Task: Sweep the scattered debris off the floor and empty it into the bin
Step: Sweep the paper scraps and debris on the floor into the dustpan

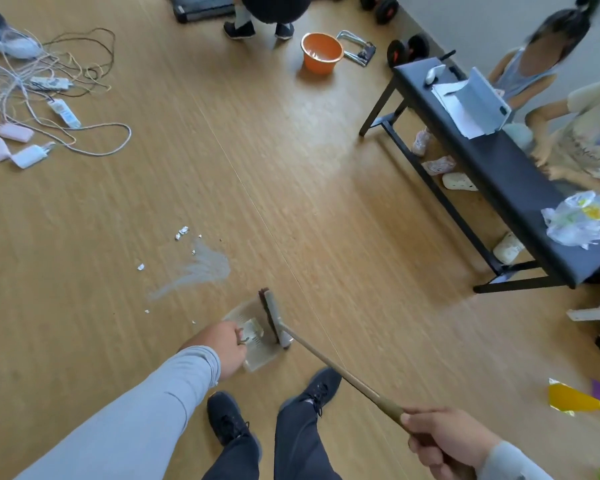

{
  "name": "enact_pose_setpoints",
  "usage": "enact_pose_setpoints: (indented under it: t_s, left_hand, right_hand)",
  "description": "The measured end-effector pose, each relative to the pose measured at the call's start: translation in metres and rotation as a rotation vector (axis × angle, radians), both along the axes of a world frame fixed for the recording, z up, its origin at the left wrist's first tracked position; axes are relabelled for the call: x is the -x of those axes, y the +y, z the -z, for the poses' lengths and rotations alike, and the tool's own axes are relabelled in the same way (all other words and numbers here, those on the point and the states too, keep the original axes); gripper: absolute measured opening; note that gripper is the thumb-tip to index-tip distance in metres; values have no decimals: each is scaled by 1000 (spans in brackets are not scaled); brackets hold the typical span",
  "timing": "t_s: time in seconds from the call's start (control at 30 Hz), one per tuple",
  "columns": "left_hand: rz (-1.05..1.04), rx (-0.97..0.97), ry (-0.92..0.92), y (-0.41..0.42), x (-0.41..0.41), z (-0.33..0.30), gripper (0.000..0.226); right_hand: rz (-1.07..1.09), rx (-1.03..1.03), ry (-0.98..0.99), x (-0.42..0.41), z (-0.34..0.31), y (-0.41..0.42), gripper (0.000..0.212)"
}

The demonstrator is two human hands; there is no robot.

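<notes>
- On floor by feet: left hand [227, 344] gripping dustpan [253, 344], right hand [444, 438] gripping broom [274, 317] handle
- Keep pan lip flat, pull short strokes toward it
- Debris scraps [182, 232]: about seven left, plus dust smear [201, 268]
- One orange bin [321, 53], well apart, far end

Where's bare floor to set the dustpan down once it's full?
Bare floor runs between the orange bucket, the dark bench and the broom head. Crowded: cables far left, paper scraps and grey smear beyond the dustpan.
</notes>
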State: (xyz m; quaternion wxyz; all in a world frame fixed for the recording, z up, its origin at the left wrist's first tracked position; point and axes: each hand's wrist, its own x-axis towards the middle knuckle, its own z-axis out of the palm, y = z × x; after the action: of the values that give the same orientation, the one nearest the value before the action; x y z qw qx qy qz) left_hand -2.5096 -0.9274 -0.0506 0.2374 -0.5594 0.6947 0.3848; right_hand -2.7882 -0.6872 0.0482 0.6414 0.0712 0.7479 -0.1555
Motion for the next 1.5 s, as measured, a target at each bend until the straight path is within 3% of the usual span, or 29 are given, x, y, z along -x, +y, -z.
enact_pose_setpoints:
  t_s: [0.07,0.13,0.27,0.4,0.6,0.8,0.93,1.1,1.2,1.3,1.4,1.5]
  left_hand:
    - [-19,-23,12,2,-8,-4,21]
    - [-56,-30,34,5,-14,-5,22]
    - [-116,-41,28,15,-24,-4,12]
    - [-114,-46,35,19,-24,1,16]
    - [-174,-112,94,18,-39,-14,31]
    - [-424,-48,123,46,-127,-36,19]
    - [-602,17,153,65,-179,-53,11]
    - [-744,73,131,80,-221,-61,5]
    - [-795,80,96,86,-243,-63,5]
    - [-856,80,46,89,-269,-76,9]
    - [-939,110,10,92,-291,-100,13]
    - [-952,112,-57,90,-307,-120,17]
  right_hand:
    - [-6,48,40,0,-15,-6,17]
    - [-151,57,153,-11,-16,-18,20]
    - [-396,3,241,-43,24,-48,23]
    - [-471,-9,112,-72,53,-58,23]
    - [-412,87,-35,-58,-2,-57,19]
    - [-682,99,127,-57,-52,-66,14]
    - [-833,139,277,-94,-57,-98,17]
    - [-909,99,328,-130,-50,-143,20]
    - [-1052,193,401,-133,-37,-157,31]
    - [-1145,146,337,-128,-37,-177,30]
    - [-1058,81,202,-129,-40,-209,21]
    - [-966,46,87,-129,-25,-239,29]
